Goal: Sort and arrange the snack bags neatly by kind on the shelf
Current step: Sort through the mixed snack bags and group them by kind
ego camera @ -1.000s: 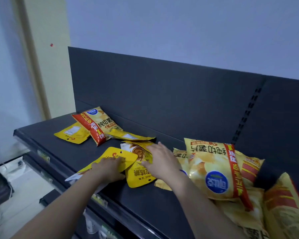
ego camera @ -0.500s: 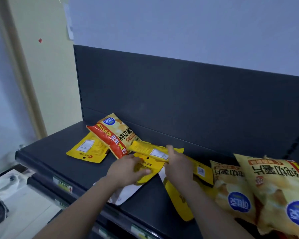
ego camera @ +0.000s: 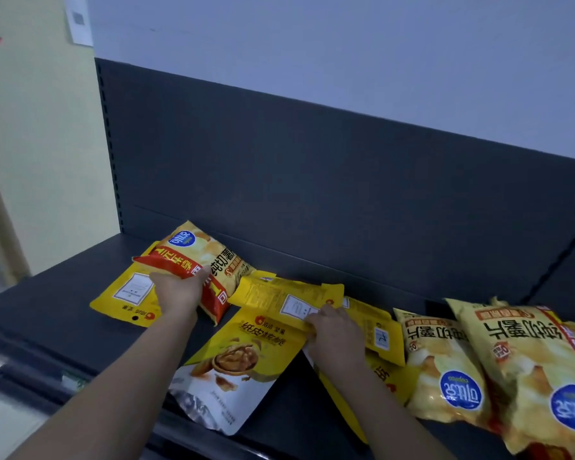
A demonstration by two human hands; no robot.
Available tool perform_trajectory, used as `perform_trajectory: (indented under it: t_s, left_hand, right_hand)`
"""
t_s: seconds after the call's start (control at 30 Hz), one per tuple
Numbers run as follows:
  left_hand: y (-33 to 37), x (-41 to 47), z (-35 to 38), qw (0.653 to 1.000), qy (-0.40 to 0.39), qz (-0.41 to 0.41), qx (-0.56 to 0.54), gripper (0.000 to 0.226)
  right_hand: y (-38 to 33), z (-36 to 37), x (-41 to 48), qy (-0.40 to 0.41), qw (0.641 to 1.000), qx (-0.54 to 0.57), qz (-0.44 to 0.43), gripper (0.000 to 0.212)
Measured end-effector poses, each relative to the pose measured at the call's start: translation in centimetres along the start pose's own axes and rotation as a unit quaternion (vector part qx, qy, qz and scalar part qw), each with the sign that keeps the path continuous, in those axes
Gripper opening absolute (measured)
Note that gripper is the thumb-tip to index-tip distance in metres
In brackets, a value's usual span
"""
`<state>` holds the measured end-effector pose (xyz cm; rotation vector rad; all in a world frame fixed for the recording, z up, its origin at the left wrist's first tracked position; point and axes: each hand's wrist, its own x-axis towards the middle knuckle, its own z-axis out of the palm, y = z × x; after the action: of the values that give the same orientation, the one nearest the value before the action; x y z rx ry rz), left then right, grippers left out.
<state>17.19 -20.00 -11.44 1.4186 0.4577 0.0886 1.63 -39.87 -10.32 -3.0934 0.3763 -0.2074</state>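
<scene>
My left hand (ego camera: 180,288) grips the red lower edge of a puffy yellow chip bag (ego camera: 201,257) at the shelf's left. Beneath it lies a flat yellow pouch (ego camera: 123,298), label side up. My right hand (ego camera: 334,327) pinches the edge of a flat yellow pouch (ego camera: 279,297) lying back side up across the middle. Below that, a yellow walnut pouch (ego camera: 236,360) lies face up and overhangs the front edge. Another flat pouch (ego camera: 379,330) lies right of my right hand. Two chip bags (ego camera: 442,363) (ego camera: 525,366) rest at the right.
The dark shelf (ego camera: 47,313) has a tall dark back panel (ego camera: 312,180) behind the bags. Its front edge (ego camera: 30,356) carries a price-label strip. A pale yellow wall (ego camera: 30,144) stands to the left, and a lower shelf level shows below the front edge.
My left hand moved left off the walnut pouch and took hold of the chip bag. My right hand stayed on the flat pouch. The view shifted left and closer.
</scene>
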Motion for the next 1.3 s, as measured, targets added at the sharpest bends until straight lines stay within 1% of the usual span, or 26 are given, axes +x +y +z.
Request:
perform_trajectory:
  t_s: [0.03, 0.1, 0.13, 0.2, 0.23, 0.3, 0.4, 0.47, 0.53, 0.57, 0.63, 0.67, 0.7, 0.73, 0.77, 0.83, 0.9, 0.97, 1.0, 1.03, 1.1, 1.17, 1.2, 1.23, 1.3]
  left_hand:
    - [0.0, 0.2, 0.1, 0.999, -0.003, -0.034, 0.005, 0.080]
    - [-0.5, 0.5, 0.3, 0.997, -0.022, -0.072, 0.026, 0.069]
    - [-0.7, 0.5, 0.3, 0.996, -0.027, -0.078, 0.039, 0.061]
    - [-1.0, 0.4, 0.4, 0.996, -0.024, -0.064, 0.057, 0.048]
    - [-1.0, 0.1, 0.5, 0.997, -0.015, -0.045, 0.063, 0.044]
    - [-0.6, -0.7, 0.9, 0.997, 0.001, 0.021, 0.076, 0.039]
    - [0.3, -2.4, 1.2, 0.986, 0.011, 0.156, 0.060, 0.029]
    - [1.1, -3.6, 1.2, 0.968, 0.009, 0.247, 0.043, 0.027]
    - [2.3, -5.1, 1.3, 0.949, -0.021, 0.313, 0.033, 0.024]
    - [3.0, -6.1, 1.5, 0.943, -0.053, 0.328, 0.021, 0.023]
    - [4.2, -8.4, 2.0, 0.937, -0.145, 0.318, -0.007, 0.020]
    - [4.6, -9.6, 2.4, 0.932, -0.197, 0.304, -0.021, 0.018]
    - [4.9, -10.9, 2.8, 0.925, -0.246, 0.288, -0.030, 0.016]
    - [5.1, -12.2, 3.4, 0.919, -0.285, 0.273, -0.030, 0.017]
    - [5.2, -13.3, 3.9, 0.913, -0.315, 0.259, -0.030, 0.017]
    - [5.3, -15.9, 5.3, 0.901, -0.360, 0.238, -0.044, 0.020]
    - [5.3, -18.7, 7.1, 0.890, -0.395, 0.219, -0.057, 0.022]
    - [4.9, -21.8, 9.1, 0.880, -0.419, 0.214, -0.065, 0.030]
    - [4.6, -23.3, 10.1, 0.872, -0.433, 0.218, -0.064, 0.035]
    - [4.3, -24.8, 11.1, 0.861, -0.452, 0.225, -0.057, 0.040]
    - [3.4, -27.8, 13.0, 0.836, -0.489, 0.250, -0.009, 0.044]
    - [2.2, -30.1, 14.6, 0.802, -0.507, 0.301, 0.092, 0.042]
    - [1.4, -30.9, 15.5, 0.776, -0.500, 0.343, 0.173, 0.053]
    - [0.5, -31.5, 16.4, 0.737, -0.492, 0.378, 0.268, 0.068]
    - [-1.2, -33.0, 17.5, 0.657, -0.483, 0.395, 0.423, 0.098]
  right_hand:
    - [0.0, 0.1, 0.0, 0.001, 1.000, 0.003, 0.000, 0.036]
    - [0.1, 0.4, -0.1, 0.003, 1.000, 0.011, 0.001, 0.036]
    - [0.1, 0.5, -0.2, 0.003, 1.000, 0.013, 0.002, 0.035]
    - [0.1, 0.6, -0.4, 0.005, 1.000, 0.016, 0.001, 0.035]
    - [0.2, 0.6, -0.5, 0.007, 1.000, 0.020, 0.000, 0.034]
    - [0.3, 0.5, -0.5, 0.008, 0.999, 0.035, 0.005, 0.033]
    - [0.5, 0.0, -0.5, 0.006, 0.997, 0.081, 0.019, 0.035]
    - [0.7, -0.6, -0.4, 0.016, 0.989, 0.143, 0.038, 0.044]
    - [1.0, -1.5, -0.3, 0.057, 0.965, 0.248, 0.058, 0.065]
    - [1.1, -2.3, -0.4, 0.087, 0.941, 0.322, 0.064, 0.079]
    - [1.6, -4.3, -0.6, 0.138, 0.871, 0.469, 0.057, 0.106]
    - [2.0, -5.4, -0.7, 0.152, 0.842, 0.515, 0.044, 0.115]
    - [2.7, -6.4, -0.8, 0.157, 0.826, 0.540, 0.031, 0.119]
    - [3.5, -7.3, -1.1, 0.160, 0.821, 0.548, 0.019, 0.119]
    - [4.4, -8.0, -1.4, 0.168, 0.825, 0.540, 0.013, 0.114]
    - [6.7, -9.0, -2.5, 0.210, 0.842, 0.496, 0.029, 0.090]
    - [9.3, -9.8, -4.2, 0.262, 0.849, 0.455, 0.057, 0.065]
    - [11.7, -10.7, -6.3, 0.315, 0.840, 0.435, 0.074, 0.049]
    - [13.0, -11.2, -7.3, 0.344, 0.832, 0.427, 0.083, 0.045]
    - [14.4, -11.6, -8.3, 0.369, 0.823, 0.421, 0.097, 0.044]
    - [17.1, -12.1, -10.4, 0.404, 0.801, 0.421, 0.135, 0.045]
    - [20.1, -12.5, -12.4, 0.434, 0.782, 0.409, 0.183, 0.050]
    - [21.5, -12.8, -13.5, 0.446, 0.774, 0.397, 0.209, 0.053]
    - [22.8, -13.1, -14.4, 0.454, 0.768, 0.385, 0.237, 0.055]
    - [25.0, -13.5, -16.3, 0.470, 0.757, 0.358, 0.278, 0.057]
